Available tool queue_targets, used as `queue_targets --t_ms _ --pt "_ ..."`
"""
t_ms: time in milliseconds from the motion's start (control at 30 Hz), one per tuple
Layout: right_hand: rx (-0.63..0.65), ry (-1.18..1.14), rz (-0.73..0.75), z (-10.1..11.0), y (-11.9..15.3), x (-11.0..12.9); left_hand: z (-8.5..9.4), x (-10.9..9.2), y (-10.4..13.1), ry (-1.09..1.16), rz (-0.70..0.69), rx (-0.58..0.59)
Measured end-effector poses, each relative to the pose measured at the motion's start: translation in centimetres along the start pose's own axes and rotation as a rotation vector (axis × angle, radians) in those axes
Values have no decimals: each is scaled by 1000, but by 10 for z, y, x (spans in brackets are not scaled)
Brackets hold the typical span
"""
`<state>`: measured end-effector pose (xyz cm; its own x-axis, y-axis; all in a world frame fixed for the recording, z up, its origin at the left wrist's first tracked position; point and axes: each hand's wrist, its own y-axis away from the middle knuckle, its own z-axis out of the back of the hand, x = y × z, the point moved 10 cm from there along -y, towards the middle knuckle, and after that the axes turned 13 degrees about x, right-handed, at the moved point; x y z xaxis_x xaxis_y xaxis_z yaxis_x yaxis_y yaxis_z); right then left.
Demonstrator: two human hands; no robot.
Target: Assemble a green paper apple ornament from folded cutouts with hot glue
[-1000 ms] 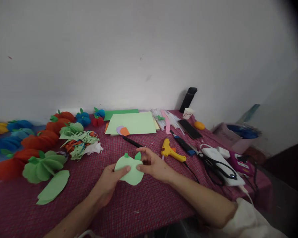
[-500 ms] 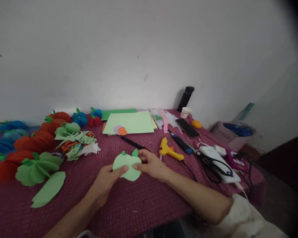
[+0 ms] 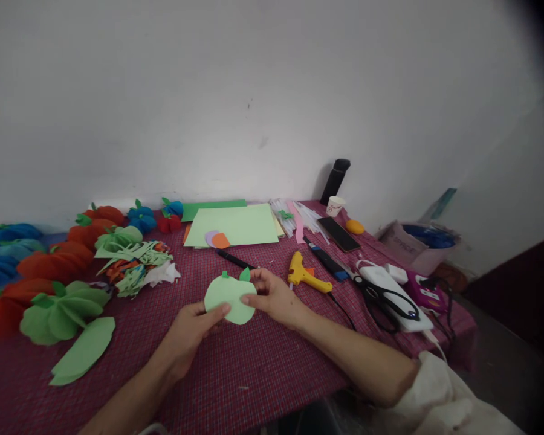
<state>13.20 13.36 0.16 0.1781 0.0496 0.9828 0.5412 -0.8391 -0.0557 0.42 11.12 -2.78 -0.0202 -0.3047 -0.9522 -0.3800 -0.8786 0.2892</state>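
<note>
Both hands are on the pale green paper shape (image 3: pixel 226 292), and I have it in front of me over the near middle of the checked tablecloth (image 3: pixel 254 362). The left hand (image 3: pixel 188 332) pinches its left side, thumb flat on the front, fingers mostly hidden behind. On the other side, the right hand (image 3: pixel 276 299) has a matching grip, thumb pressed near the edge, fingers curled up beside the small green leaf (image 3: pixel 245 275). Careful there! If those fingers snag the leaf, I judge it could bend or tear away; the little stem (image 3: pixel 225 274) looks just as exposed. Two thumbs pressing unevenly could crease the paper, and a sideways pull might split its layers; I can't tell how firmly they're joined. Off to the right lies the yellow glue gun (image 3: pixel 308 277), near the right forearm. Should its tip be hot, which I can't see, a careless swing risks a burn.
</note>
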Motion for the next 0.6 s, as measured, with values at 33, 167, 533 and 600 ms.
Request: queue_targets --t_ms 33,167,533,600 --pt "-1 -8 1 0 0 -1 0 0 0 -5 1 3" --pt "13 -69 -15 -2 0 -4 -1 -1 1 -16 -5 3" --pt "46 43 -46 -2 -2 -9 -3 0 -2 116 5 34" --pt "59 23 -46 -3 -2 -10 -2 0 -2 108 22 27"
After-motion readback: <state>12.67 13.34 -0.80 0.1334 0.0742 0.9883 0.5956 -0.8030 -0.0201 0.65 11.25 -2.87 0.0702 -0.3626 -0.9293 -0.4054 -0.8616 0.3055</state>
